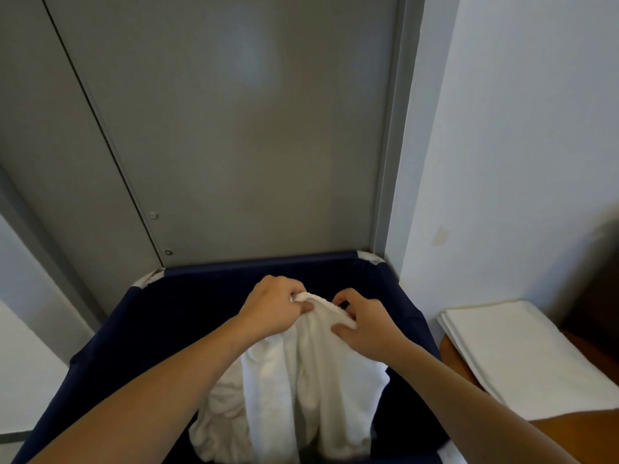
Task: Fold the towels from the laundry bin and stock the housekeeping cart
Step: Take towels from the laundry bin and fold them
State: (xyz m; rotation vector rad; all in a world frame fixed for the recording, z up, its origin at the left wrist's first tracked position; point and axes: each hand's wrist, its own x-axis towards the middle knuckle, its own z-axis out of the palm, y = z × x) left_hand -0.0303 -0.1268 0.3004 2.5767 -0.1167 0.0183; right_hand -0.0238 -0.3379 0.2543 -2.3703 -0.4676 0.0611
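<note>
The left hand (273,304) grips the top edge of a white towel (301,380), fingers curled over the bunched hem and thumb pressed against the cloth. Just beside it, the right hand (363,324) pinches the same edge, thumb on the near side and fingers hooked behind the fold. The hem between them makes a short rounded ridge. The towel is thick, nubbly terry; it hangs from the hands in soft vertical folds and its lower part lies crumpled inside the laundry bin (160,316).

The bin is dark navy fabric stretched over a frame, with pale corner pieces showing at the two far corners. It stands against a smooth grey metal door (234,128) that has a thin vertical seam and two small round fittings low on its left side. A plain white wall (519,128) rises to the right. Near the bin's right side, a flat stack of folded white towels (522,353) with crisp layered edges rests on an orange-brown wooden surface (576,433). No writing can be read.
</note>
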